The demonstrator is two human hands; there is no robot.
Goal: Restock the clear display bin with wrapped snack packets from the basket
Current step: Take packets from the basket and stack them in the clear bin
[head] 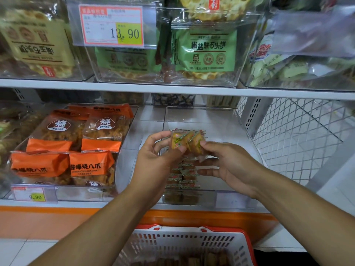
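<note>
A clear display bin [226,120] sits on the lower shelf, right of centre. A row of small wrapped snack packets [182,175] lies stacked along its left side. Above that row, both hands hold a small bunch of yellow-brown wrapped packets [187,142]. My left hand [153,156] pinches the bunch from the left with thumb and fingers. My right hand [228,166] pinches it from the right with the thumb on top, the other fingers stretched out below. A white basket with a red rim [184,237] stands below the shelf, with brown packets inside.
A clear bin of orange snack bags [76,150] stands left of the display bin, with a 9.90 price tag [30,194]. The upper shelf [172,89] carries bins of green and beige packets close overhead. A white wire mesh panel [299,135] closes the right side.
</note>
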